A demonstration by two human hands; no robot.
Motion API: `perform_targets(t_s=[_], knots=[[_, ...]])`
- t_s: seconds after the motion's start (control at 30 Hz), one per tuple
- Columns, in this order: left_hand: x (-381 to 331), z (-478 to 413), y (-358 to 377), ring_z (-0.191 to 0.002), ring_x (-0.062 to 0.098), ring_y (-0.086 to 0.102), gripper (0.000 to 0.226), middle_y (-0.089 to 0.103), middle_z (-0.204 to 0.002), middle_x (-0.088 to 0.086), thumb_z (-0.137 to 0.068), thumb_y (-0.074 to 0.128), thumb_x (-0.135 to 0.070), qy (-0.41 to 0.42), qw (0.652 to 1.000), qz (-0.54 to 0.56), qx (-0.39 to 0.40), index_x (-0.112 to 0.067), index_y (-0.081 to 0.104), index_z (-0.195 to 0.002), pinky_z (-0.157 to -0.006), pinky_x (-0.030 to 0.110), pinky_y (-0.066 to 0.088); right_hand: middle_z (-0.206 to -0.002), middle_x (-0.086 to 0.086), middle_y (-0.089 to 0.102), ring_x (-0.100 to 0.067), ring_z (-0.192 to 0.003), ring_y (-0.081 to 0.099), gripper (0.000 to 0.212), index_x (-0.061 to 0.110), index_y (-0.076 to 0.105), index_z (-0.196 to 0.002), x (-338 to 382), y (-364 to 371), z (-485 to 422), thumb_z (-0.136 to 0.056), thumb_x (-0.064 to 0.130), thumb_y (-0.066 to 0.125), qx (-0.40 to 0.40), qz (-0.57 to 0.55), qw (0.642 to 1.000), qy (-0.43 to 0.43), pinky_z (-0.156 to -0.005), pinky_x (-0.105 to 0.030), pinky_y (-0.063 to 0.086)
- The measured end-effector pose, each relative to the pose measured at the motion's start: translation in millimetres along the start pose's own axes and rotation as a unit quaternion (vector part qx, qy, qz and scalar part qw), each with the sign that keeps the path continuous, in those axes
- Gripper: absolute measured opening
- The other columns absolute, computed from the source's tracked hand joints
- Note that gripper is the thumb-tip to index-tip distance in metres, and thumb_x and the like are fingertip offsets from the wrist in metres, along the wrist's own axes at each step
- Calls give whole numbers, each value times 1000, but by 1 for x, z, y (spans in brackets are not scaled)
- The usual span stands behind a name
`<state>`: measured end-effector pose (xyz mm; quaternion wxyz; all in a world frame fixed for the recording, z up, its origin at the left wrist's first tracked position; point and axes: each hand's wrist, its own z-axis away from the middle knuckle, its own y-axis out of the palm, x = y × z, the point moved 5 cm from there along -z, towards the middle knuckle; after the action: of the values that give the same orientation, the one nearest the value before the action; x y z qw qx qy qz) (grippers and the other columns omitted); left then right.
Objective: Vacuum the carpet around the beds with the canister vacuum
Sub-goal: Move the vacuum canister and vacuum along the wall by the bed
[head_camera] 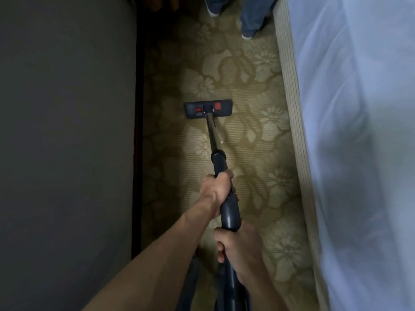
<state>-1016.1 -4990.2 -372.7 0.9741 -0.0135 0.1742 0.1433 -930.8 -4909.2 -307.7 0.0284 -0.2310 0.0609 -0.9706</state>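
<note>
Vacuum head point(207, 110): flat on patterned carpet point(253, 153), mid-aisle between wall point(67, 131) left and bed point(350, 131) right. Wand point(214, 135): left hand point(216, 189) clamped mid-tube, right hand point(241, 245) clamped nearer, on the handle. Far end: another person's shoes point(247, 35).

On your left, a plain dark grey wall point(67, 131) fills that whole side of the view, and a narrow, nearly black skirting board point(138, 153) runs along its foot. Ahead of you, at the top edge, another person stands with only the lower legs showing, in blue jeans point(256, 14) and grey shoes point(247, 35) with pale soles, feet apart. Left of them, a brownish shape point(173, 3) is too dark to name.
</note>
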Motion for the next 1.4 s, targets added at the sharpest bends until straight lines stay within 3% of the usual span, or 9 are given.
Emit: perform_targets(t_s=[0.13,0.27,0.63,0.87,1.1,1.2,1.4], knots=[[36,13,6,-43,25,57,31,59,-65,14,-87,66,-19,8,1000,-17,4,-1,56,-111,-57,38,54,-49,-7,53,-23,-41,48,18,5,57,-66,-32,-15,20,-75,-7,67,-12,-1,1000,-22,-43,-30,40],[84,29,13,-46,27,58,30,59,-68,16,-86,67,-19,13,1000,-26,8,-1,56,-108,-58,38,54,-51,-8,52,-24,-41,47,18,5,56,-68,-76,-32,38,-75,-7,67,1,-10,1000,-16,-43,-30,39],[238,88,55,-52,26,57,18,59,-65,13,-87,65,-16,4,1000,-2,-4,-3,59,-96,-57,37,53,-50,-8,54,-25,-40,49,11,2,65,-80,-215,-117,90,-74,-6,69,20,-8,1000,14,-51,-35,44],[310,119,66,-52,27,58,25,61,-65,15,-90,65,-20,-10,1000,-14,-15,-1,59,-104,-55,36,52,-51,-10,53,-24,-38,46,16,0,66,-92,-276,-152,122,-77,-8,68,39,7,998,44,-46,-32,39],[360,142,58,-51,25,56,29,58,-68,14,-93,63,-20,-34,999,-7,-15,0,57,-114,-52,34,52,-49,-15,55,-26,-35,47,8,-4,65,-78,-322,-159,150,-71,-7,67,36,7,997,74,-43,-31,37],[378,149,53,-47,26,58,34,61,-64,14,-92,65,-23,-30,999,-16,-22,0,57,-116,-56,37,53,-51,-18,55,-28,-36,49,20,-7,63,-80,-335,-159,162,-61,-1,66,47,16,994,98,-43,-31,38],[407,162,45,-49,28,62,39,65,-68,15,-88,67,-27,-61,998,-8,-23,-1,59,-115,-59,38,56,-50,-13,56,-25,-35,48,9,1,62,-74,-354,-163,184,-76,-8,65,53,31,993,104,-41,-28,38]])
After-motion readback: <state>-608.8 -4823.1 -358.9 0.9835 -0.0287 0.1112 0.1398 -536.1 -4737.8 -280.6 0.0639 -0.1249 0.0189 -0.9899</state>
